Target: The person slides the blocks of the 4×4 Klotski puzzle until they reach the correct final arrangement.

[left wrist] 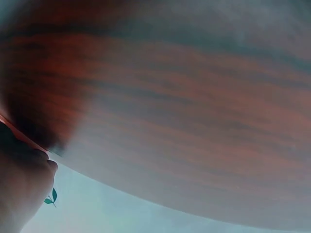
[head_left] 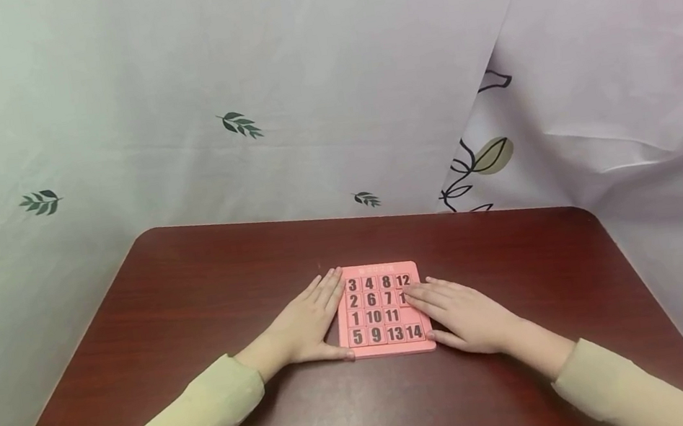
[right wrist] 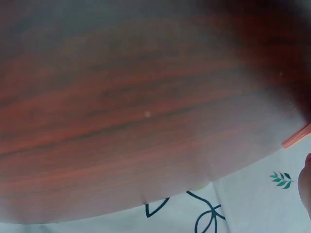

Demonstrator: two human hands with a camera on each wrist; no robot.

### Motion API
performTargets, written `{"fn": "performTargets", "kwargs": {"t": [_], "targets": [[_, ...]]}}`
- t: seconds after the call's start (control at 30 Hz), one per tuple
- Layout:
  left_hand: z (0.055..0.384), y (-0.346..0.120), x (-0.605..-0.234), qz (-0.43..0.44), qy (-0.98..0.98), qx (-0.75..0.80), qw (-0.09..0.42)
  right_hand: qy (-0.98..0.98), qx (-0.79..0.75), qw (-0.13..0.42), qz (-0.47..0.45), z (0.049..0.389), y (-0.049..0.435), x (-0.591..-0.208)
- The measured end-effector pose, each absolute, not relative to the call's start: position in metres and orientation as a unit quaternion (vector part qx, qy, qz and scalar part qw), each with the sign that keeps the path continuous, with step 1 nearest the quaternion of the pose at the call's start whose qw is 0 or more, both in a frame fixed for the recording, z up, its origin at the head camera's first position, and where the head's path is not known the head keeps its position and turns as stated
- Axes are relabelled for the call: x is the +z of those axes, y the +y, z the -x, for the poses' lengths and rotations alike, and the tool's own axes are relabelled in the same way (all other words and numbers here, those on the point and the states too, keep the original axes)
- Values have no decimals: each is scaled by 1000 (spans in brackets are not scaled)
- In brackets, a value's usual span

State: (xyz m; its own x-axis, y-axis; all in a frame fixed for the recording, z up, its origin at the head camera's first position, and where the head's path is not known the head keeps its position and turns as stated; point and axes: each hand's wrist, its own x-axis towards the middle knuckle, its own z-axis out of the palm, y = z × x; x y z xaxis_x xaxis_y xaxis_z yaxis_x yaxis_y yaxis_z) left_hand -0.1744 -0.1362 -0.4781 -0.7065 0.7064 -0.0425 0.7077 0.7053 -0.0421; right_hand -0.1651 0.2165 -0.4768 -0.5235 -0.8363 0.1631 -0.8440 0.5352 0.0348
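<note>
In the head view a pink sliding number puzzle (head_left: 393,350) lies flat on the table, its black-numbered tiles in rows. A bare pink slot shows in the third row at the right. My left hand (head_left: 305,326) lies along the puzzle's left side, fingers straight at the upper edge and thumb at the lower left corner. From the right, my right hand (head_left: 474,314) has its outstretched fingertips on the second row's rightmost tile (head_left: 402,299), covering part of its number. Its thumb touches the lower right edge. Only a corner of the puzzle (right wrist: 297,137) shows in the right wrist view.
A dark red-brown wooden table (head_left: 223,259) with rounded far corners lies under both arms. Pale cloth (head_left: 305,50) with leaf prints hangs behind and beside it. On the right, a fold of cloth (head_left: 608,153) drops near the table's edge.
</note>
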Motion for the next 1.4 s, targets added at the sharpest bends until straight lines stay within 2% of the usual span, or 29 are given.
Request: {"fn": "performTargets", "kwargs": {"t": [0.4,0.6,1.07,1.23,1.4], "targets": [[174,-136,-478,-380,925,-20,18,-851,54,104,-511,144,221,-478],[175,-137,-480,-382,924,-17,17,-851,52,108,-511,149,222,-479],[175,-136,-479,-388,921,-17,22,-901,45,42,-430,188,215,-473],[174,-137,-478,-388,921,-18,22,-901,41,30,-430,190,213,-474],[174,-137,-474,-382,924,-17,32,-896,38,41,-442,182,213,-475]]}}
